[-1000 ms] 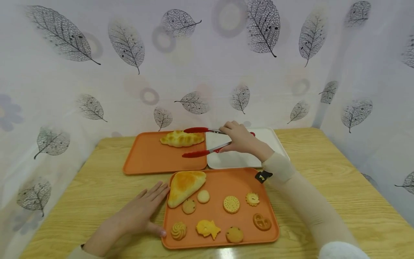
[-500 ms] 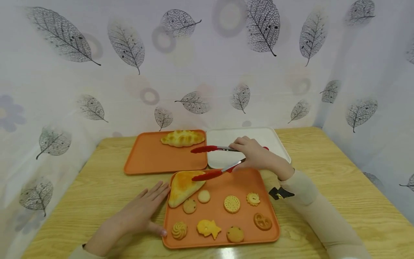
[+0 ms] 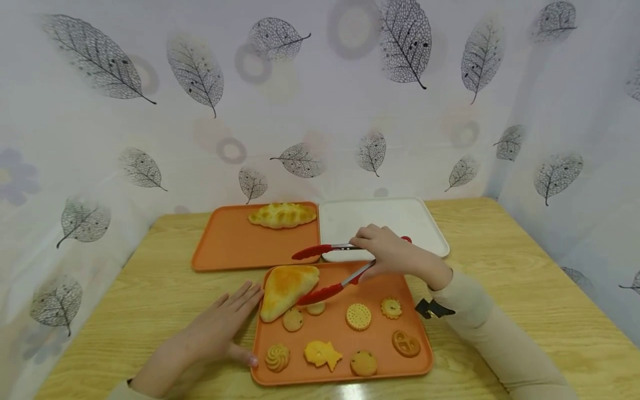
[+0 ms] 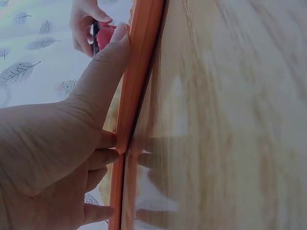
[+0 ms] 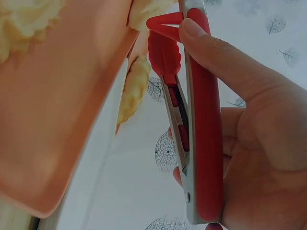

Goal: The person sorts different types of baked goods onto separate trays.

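Note:
My right hand [image 3: 392, 253] grips red-and-metal tongs [image 5: 206, 129], whose two red tips are spread apart. In the head view the nearer tip overlaps the edge of a triangular bread [image 3: 287, 289], and the other tip hangs over the border between the trays. The bread lies in the back left corner of the near orange tray [image 3: 345, 375]. Against that tray's left rim rests my left hand [image 3: 210, 333], fingers straight, thumb at the rim's lower part. In the left wrist view the left thumb [image 4: 103, 72] touches the rim.
Cookies share the near tray: a fish-shaped cookie [image 3: 321, 353], a pretzel [image 3: 405, 343], a swirl cookie [image 3: 277, 357] and several round ones. Behind stand another orange tray [image 3: 225, 244] bearing a braided bread [image 3: 282, 215], and a white tray [image 3: 370, 208]. A leaf-patterned curtain [image 3: 320, 100] surrounds the table.
My right hand has brought the spread tongs from beside the braided bread at the back down toward the triangular bread. The left hand has stayed in place.

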Motion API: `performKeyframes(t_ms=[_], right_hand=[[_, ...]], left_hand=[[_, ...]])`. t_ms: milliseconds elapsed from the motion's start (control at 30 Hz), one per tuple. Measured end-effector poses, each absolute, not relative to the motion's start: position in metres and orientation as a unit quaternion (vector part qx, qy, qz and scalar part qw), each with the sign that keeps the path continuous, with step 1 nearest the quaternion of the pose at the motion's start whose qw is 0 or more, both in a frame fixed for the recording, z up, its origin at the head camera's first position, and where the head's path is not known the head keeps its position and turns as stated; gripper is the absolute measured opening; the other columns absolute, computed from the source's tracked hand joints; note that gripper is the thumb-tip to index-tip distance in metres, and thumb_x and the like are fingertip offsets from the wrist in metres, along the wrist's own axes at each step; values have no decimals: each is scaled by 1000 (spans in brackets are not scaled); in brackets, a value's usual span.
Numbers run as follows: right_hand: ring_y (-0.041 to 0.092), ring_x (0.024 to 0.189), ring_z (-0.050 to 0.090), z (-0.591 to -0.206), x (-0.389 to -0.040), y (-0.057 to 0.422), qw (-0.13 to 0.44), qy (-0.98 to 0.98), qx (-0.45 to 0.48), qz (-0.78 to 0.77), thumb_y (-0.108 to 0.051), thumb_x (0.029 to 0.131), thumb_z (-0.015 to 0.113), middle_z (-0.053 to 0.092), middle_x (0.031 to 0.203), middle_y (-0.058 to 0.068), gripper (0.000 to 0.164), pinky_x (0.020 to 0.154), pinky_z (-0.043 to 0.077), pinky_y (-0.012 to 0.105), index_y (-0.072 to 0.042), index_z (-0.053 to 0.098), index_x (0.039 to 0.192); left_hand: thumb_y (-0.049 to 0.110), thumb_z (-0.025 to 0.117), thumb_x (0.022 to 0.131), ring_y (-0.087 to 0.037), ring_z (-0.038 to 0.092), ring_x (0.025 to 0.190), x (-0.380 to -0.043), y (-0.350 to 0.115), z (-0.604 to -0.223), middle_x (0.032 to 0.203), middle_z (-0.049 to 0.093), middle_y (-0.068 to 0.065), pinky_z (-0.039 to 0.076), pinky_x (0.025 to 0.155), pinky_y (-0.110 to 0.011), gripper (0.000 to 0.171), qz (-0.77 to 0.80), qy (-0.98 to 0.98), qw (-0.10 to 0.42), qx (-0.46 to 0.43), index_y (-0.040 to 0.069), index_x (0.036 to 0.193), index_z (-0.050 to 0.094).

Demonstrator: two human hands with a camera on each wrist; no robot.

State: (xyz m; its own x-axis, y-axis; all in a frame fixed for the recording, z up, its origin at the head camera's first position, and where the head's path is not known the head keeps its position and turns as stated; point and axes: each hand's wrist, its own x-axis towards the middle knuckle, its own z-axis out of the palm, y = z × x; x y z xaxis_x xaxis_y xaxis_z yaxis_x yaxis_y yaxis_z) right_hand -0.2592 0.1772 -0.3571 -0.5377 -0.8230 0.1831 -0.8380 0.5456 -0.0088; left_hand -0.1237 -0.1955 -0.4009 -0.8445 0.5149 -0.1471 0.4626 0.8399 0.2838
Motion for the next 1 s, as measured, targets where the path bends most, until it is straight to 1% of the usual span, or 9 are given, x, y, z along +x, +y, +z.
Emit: performKeyframes(t_ms=[200,433,633,867,1000], right_hand=[[20,94,52,-356,-255,169,85,-873,479,31,-53,69,82,60,106,5,72,73,45,35,-5,65,120],[18,91,50,-353,-253,161,96,-874,476,9,-54,68,82,59,101,2,69,72,43,32,-8,66,117],[18,91,50,-349,-252,159,106,-872,478,-1,-52,68,83,59,100,2,67,72,43,33,-8,67,116],[18,92,51,-346,-248,163,123,-869,480,-3,-49,67,85,58,98,1,65,73,44,34,-8,68,113],[17,90,51,-346,-249,169,125,-870,477,1,-49,66,85,57,97,0,64,72,43,32,-8,68,113]], left_hand=[[82,58,64,-38,14,151,-123,-195,-402,162,18,-17,22,115,-65,126,122,952,112,256,3,155,21],[83,57,64,-37,13,151,-124,-196,-401,163,17,-17,22,115,-65,126,122,953,113,254,4,155,20],[83,57,64,-37,13,151,-124,-197,-402,163,17,-17,22,115,-64,126,120,953,110,256,4,155,19],[82,58,65,-37,14,151,-124,-197,-401,163,17,-17,23,115,-65,126,121,952,107,258,3,155,20],[81,59,65,-37,14,151,-124,-197,-400,163,17,-17,23,115,-65,125,122,952,109,258,3,155,20]])
